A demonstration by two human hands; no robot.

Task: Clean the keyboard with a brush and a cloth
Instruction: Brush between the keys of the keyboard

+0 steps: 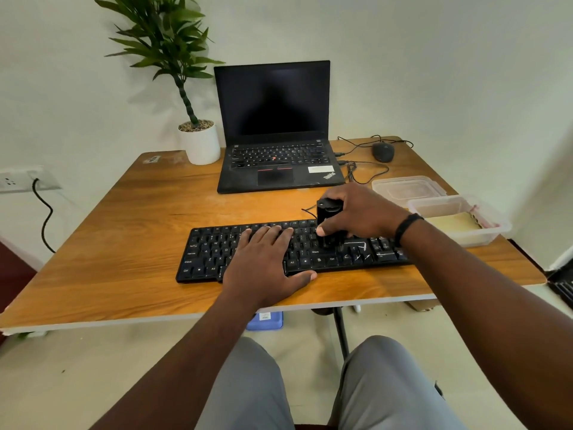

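The laptop (274,131) carries the brand mark "ThinkPad", printed at an angle on the lower right corner of its palm rest. A white sticker beside that mark bears print too small to read.

The black keyboard (291,251) shows white key legends. Along the left side: "Caps Lock", "Shift", "Ctrl" and "Alt"; letter keys "Q", "W", "E", "A", "S", "D", "Z", "X" and "C". Right of centre: "Shift", "Alt" and "Ctrl". Arrow symbols mark keys near the right end.

A blue object (265,320) under the table (124,243) carries a white label, illegible.
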